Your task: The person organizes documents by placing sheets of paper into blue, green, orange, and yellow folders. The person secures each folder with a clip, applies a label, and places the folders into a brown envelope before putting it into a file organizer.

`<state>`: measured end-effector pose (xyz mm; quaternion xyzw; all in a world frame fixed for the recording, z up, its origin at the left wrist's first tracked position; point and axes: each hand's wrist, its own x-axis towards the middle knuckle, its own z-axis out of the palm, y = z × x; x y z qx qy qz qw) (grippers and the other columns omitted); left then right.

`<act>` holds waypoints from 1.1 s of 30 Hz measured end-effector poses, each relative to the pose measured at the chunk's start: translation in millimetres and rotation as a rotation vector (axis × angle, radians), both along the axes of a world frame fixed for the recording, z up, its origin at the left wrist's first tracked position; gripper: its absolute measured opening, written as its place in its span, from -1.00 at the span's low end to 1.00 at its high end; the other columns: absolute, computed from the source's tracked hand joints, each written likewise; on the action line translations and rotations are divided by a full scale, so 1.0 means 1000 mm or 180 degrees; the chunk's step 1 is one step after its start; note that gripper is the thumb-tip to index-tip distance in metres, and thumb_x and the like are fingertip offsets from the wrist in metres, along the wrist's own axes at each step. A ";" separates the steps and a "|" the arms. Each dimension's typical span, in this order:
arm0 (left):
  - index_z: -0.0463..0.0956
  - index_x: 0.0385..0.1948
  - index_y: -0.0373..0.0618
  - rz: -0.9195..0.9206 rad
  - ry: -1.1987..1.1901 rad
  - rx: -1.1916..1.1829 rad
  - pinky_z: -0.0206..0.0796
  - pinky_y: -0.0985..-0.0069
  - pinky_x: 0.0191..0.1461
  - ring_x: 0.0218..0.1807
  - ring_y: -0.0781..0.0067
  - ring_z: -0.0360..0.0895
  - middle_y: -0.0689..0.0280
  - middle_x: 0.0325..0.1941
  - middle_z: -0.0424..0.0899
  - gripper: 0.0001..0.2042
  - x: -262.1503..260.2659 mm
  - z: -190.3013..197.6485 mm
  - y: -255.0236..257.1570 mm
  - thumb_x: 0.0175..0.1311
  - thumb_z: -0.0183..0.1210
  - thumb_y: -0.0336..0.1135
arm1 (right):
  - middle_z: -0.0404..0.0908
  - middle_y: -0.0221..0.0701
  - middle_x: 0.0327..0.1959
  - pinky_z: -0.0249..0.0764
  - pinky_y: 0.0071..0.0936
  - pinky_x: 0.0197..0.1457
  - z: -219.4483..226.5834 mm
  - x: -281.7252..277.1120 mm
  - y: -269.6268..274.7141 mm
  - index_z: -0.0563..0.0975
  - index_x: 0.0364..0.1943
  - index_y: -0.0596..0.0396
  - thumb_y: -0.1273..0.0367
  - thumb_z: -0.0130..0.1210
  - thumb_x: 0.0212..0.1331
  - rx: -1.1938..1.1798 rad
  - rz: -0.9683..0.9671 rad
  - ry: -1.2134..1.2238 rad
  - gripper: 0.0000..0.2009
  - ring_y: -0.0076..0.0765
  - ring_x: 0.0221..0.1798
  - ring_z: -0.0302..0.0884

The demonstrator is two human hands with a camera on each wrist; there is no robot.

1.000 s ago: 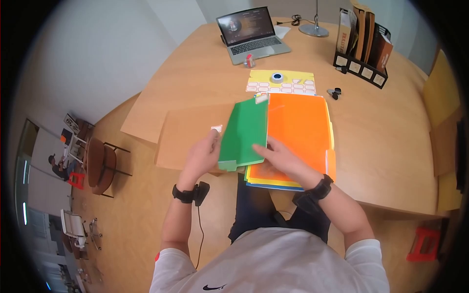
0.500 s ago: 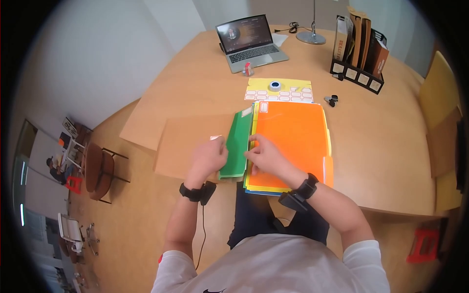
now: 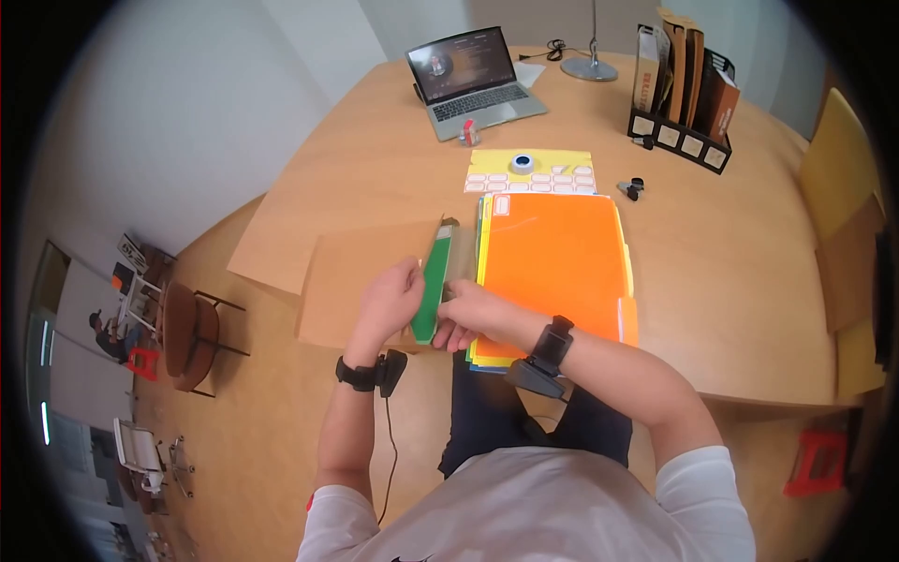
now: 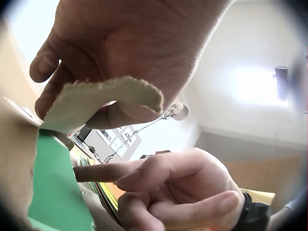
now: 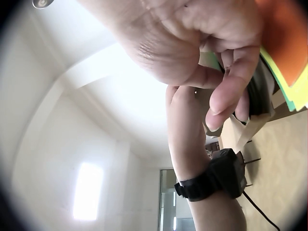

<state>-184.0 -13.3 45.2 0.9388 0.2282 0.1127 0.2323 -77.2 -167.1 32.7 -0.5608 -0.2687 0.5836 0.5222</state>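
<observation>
A green folder (image 3: 432, 292) stands narrow and tilted at the open right side of a brown paper envelope (image 3: 351, 281). My left hand (image 3: 391, 298) holds the envelope's edge; in the left wrist view, its torn-edged flap (image 4: 82, 106) curls beside the fingers of my left hand (image 4: 130, 53). My right hand (image 3: 473, 314) is at the green folder's right, palm partly turned up. One finger (image 4: 106, 172) reaches straight to the green folder (image 4: 55, 175), the others bent loosely. In the right wrist view, my right hand (image 5: 207, 53) partly hides the folder edges.
An orange folder (image 3: 552, 272) tops a colourful stack right of my hands. Beyond lie a label sheet (image 3: 557, 178), a tape roll (image 3: 522, 164), black clips (image 3: 631, 189), a laptop (image 3: 482, 98), a lamp base (image 3: 589, 68) and a black file rack (image 3: 679, 139).
The green folder has moved left from beside the orange stack to the envelope and turned narrower to view. My right hand has followed it left, its palm turning upward.
</observation>
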 end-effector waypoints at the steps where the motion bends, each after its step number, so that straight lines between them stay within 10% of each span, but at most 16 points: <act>1: 0.45 -0.38 -0.16 -0.0018 -0.0001 0.0008 0.38 0.16 -0.28 -0.34 -0.08 0.58 0.07 -0.48 0.58 -0.81 0.001 -0.002 0.001 0.34 0.07 -0.23 | 0.70 -0.03 -0.37 0.68 -0.49 -0.51 -0.003 -0.001 0.002 0.37 0.02 0.45 0.51 -0.11 0.29 -0.0030 0.0016 0.0111 -0.72 -0.23 -0.47 0.75; 9: 0.43 -0.37 -0.22 -0.0148 -0.0150 -0.0060 0.30 0.29 -0.37 -0.48 0.17 0.48 0.12 -0.54 0.50 -0.82 0.001 0.002 0.002 0.36 0.08 -0.30 | 0.70 0.00 -0.40 0.67 -0.56 -0.52 -0.028 -0.010 0.045 0.41 -0.25 0.39 0.48 -0.12 0.32 -0.0150 0.0000 0.0910 -0.83 -0.23 -0.43 0.77; 15: 0.45 -0.38 -0.18 0.0073 -0.0103 -0.0217 0.32 0.26 -0.34 -0.43 0.05 0.53 0.11 -0.53 0.52 -0.82 -0.004 0.000 0.004 0.34 0.06 -0.26 | 0.71 -0.12 -0.30 0.66 -0.56 -0.40 -0.007 -0.003 0.019 0.43 0.07 0.37 0.42 -0.10 0.36 -0.0013 -0.0070 0.0543 -0.69 -0.38 -0.48 0.68; 19: 0.45 -0.37 -0.18 0.0127 -0.0113 -0.0112 0.33 0.26 -0.32 -0.43 0.06 0.53 0.11 -0.53 0.51 -0.82 -0.005 -0.004 0.002 0.35 0.05 -0.26 | 0.68 -0.24 -0.31 0.67 -0.48 -0.30 0.025 0.045 -0.025 0.48 0.17 0.24 0.39 0.00 0.32 0.0372 -0.0376 -0.1020 -0.63 -0.37 -0.40 0.70; 24: 0.45 -0.37 -0.21 0.0130 -0.0190 -0.0087 0.33 0.25 -0.31 -0.42 0.04 0.52 0.10 -0.53 0.51 -0.81 -0.007 -0.005 -0.004 0.36 0.05 -0.28 | 0.61 -0.11 0.16 0.38 -0.19 0.41 -0.002 0.156 -0.080 0.51 0.21 0.22 0.19 0.14 0.29 0.0211 -0.1528 -0.4332 -0.51 0.05 0.31 0.49; 33: 0.46 -0.36 -0.23 0.0102 -0.0219 -0.0099 0.34 0.25 -0.30 -0.41 0.02 0.52 0.08 -0.52 0.52 -0.82 -0.010 -0.010 0.000 0.37 0.06 -0.30 | 0.36 -0.04 0.42 0.17 -0.16 0.56 -0.040 0.218 -0.137 0.43 0.33 0.13 0.05 0.39 0.11 -0.0569 -0.1181 -0.4182 -0.27 0.08 0.54 0.17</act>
